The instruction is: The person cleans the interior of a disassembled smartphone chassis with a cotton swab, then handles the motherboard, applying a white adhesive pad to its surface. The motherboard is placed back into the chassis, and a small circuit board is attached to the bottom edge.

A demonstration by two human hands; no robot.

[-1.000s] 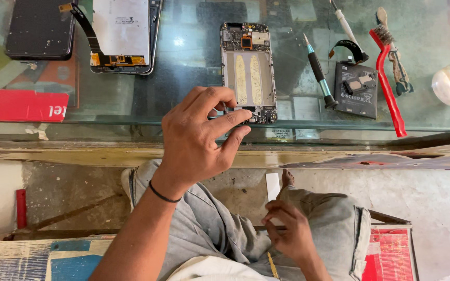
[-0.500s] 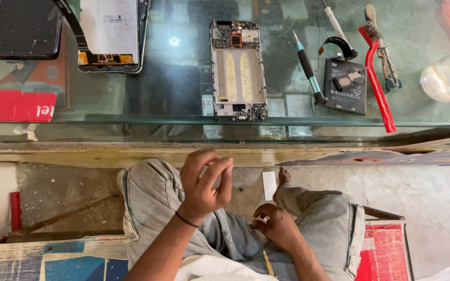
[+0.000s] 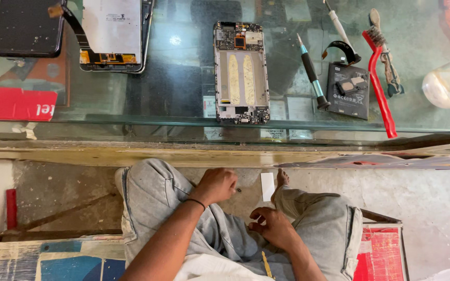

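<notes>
Opened grey phone frame with two gold strips [image 3: 241, 73] at 12 o'clock on glass counter [image 3: 183, 88], untouched, left hand [image 3: 215, 186] loosely fisted over lap, contents unclear, right hand [image 3: 273, 227] half-curled, empty, on knee.

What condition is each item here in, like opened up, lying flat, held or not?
Phone frame: back off, circuitry exposed, flat on the glass counter.
Screen panel: detached, face down, ribbon cable loose.
Black phone: lying flat, closed.
Screwdriver: lying down, unheld.
Battery: removed, flat.
Red brush: lying unheld.
Left hand: closed, low over the lap.
Right hand: resting on the thigh.
</notes>
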